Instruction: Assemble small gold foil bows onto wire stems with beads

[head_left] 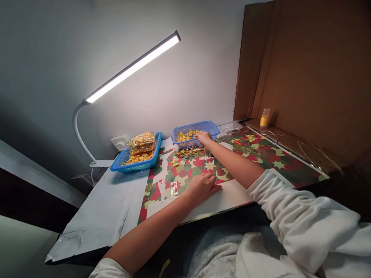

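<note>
My left hand (202, 186) rests near the front edge of the table, its fingers curled together. A small bit of yellow shows at the fingertips, but what they hold is hidden. My right hand (204, 137) reaches to the near rim of the periwinkle-blue basket (214, 131), fingers bent in a pinch over its contents. Whatever lies between those fingers is too small to make out. Small yellow bow-like pieces (187, 135) fill part of this basket. Just in front of it lies a bundle of thin gold sticks with dark, shiny ends (190, 152).
At the left a brighter blue basket (120, 164) holds yellow pieces and a clear bag (142, 140). A lit lamp (136, 67) leans over the table. More yellow pieces (248, 138) lie on the camouflage-patterned sheet (279, 164). A yellow-filled jar (265, 118) stands by the cardboard (311, 68).
</note>
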Motion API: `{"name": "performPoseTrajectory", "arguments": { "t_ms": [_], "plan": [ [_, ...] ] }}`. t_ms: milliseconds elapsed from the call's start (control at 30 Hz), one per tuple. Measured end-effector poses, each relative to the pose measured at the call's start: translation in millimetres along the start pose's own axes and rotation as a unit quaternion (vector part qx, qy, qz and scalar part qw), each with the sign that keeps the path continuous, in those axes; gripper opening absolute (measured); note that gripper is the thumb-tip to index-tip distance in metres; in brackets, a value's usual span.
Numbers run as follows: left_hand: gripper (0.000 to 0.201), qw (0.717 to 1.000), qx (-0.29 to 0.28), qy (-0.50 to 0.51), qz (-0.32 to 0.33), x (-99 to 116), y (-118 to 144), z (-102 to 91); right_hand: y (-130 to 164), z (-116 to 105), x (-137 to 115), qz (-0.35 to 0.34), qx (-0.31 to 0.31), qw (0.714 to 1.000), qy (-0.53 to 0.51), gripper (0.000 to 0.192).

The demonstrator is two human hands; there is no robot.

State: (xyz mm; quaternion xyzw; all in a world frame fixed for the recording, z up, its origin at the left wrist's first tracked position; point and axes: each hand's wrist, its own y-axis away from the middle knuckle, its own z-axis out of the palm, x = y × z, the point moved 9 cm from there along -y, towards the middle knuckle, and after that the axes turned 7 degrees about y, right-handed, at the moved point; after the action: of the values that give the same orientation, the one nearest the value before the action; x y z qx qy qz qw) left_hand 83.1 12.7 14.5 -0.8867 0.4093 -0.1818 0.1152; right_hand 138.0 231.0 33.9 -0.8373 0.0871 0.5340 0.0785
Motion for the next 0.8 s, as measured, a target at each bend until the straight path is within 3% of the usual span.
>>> {"name": "performPoseTrajectory", "arguments": {
  "t_ms": [167,233,300,400,467,533,633,700,800],
  "plan": [
    [0.031,0.990,0.073,0.089,-0.079,-19.1,-6.1,-24.6,-5.2,-4.8,-20.0,-0.041,0.007,0.997,0.058,0.016],
    [0.027,0.982,0.109,0.092,-0.122,-43.3,-6.6,-39.3,-8.3,-8.4,-24.1,-0.047,0.011,0.995,0.085,0.016],
    [0.024,0.971,0.134,0.015,-0.195,-76.5,-3.4,-52.7,-10.1,-12.2,-26.4,-0.049,0.016,0.992,0.113,0.015],
    [0.024,0.945,0.094,-0.106,-0.296,-119.9,2.9,-55.2,-7.6,-20.0,-27.4,-0.053,0.037,0.987,0.150,0.024],
    [0.024,0.933,0.059,-0.129,-0.332,-135.5,5.4,-49.4,-1.4,-25.9,-32.1,-0.091,0.063,0.979,0.173,0.037],
    [0.026,0.927,0.032,-0.128,-0.352,-140.5,6.0,-43.9,9.9,-29.2,-43.0,-0.181,0.085,0.960,0.197,0.042],
    [0.026,0.917,0.004,-0.142,-0.372,-136.6,6.6,-47.2,33.7,-26.3,-54.7,-0.324,0.068,0.918,0.217,0.037],
    [0.025,0.912,0.018,-0.177,-0.369,-128.8,7.3,-62.3,53.6,-19.9,-59.3,-0.416,0.028,0.880,0.228,0.030],
    [0.026,0.903,0.082,-0.221,-0.359,-115.7,12.2,-93.4,85.7,-3.0,-61.6,-0.524,-0.054,0.809,0.260,0.023]
  ]
}}
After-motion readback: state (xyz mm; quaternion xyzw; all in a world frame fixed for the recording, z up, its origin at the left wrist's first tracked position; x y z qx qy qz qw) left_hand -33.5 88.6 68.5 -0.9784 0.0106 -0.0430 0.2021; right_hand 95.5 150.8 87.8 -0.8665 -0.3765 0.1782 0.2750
